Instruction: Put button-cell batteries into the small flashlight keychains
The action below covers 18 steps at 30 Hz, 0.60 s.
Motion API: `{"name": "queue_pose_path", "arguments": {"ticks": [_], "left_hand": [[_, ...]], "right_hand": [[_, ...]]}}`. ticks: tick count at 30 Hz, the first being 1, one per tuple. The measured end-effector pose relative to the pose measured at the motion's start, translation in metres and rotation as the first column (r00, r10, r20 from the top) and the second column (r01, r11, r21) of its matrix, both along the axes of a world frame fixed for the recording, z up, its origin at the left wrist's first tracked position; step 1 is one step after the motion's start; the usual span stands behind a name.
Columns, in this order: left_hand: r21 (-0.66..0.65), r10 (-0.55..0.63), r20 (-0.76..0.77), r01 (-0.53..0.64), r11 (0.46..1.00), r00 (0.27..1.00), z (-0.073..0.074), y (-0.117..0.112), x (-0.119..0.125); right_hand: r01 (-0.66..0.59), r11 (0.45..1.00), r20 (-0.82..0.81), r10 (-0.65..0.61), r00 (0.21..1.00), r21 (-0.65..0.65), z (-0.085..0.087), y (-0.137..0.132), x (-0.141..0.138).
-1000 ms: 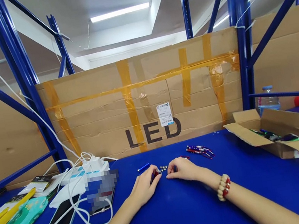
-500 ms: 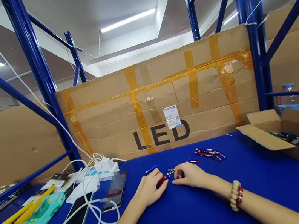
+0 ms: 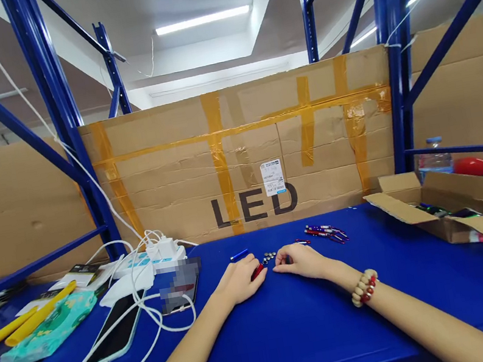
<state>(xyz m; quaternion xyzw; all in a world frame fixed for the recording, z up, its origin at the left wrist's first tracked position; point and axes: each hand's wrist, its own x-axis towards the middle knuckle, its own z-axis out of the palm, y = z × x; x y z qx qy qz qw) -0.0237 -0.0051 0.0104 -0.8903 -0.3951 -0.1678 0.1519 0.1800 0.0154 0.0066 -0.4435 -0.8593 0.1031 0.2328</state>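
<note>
My left hand [image 3: 241, 280] rests low on the blue tabletop, its fingers closed round a small shiny red tube [image 3: 257, 271]. Just to the right of it lie several small silver round pieces [image 3: 269, 256]. My right hand [image 3: 302, 261], with a bead bracelet on the wrist, is curled beside those pieces; thumb and fingertips are drawn together, and what they hold, if anything, is hidden. A blue metallic tube [image 3: 239, 255] lies beyond my left hand. Farther right, a loose pile of red and purple slim tubes [image 3: 325, 232] lies behind my right hand.
On the left are phones [image 3: 116, 332], white cables, a power strip [image 3: 168, 258], yellow tubes [image 3: 42, 316] and a green packet [image 3: 51, 330]. An open carton [image 3: 462, 224] stands at the right. Cardboard [image 3: 168, 187] walls the back between blue posts [image 3: 401, 43].
The camera view has shifted a little, so the whole scene sits higher in the picture. Both hands keep nearly the same places and grips on the table.
</note>
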Motion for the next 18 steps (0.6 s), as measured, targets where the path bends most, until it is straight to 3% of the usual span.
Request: {"name": "queue_pose_path", "arguments": {"ticks": [8, 18], "left_hand": [[0.001, 0.022, -0.029, -0.022, 1.000, 0.999, -0.0022, 0.0027, -0.0038], [-0.020, 0.042, -0.076, -0.044, 0.999, 0.996, -0.0003, 0.0022, -0.0037]], "right_hand": [[0.119, 0.992, 0.025, -0.120, 0.993, 0.038, 0.0022, -0.0054, -0.0027], [0.092, 0.996, -0.037, -0.092, 0.995, -0.013, -0.0016, -0.0002, -0.0013]]}}
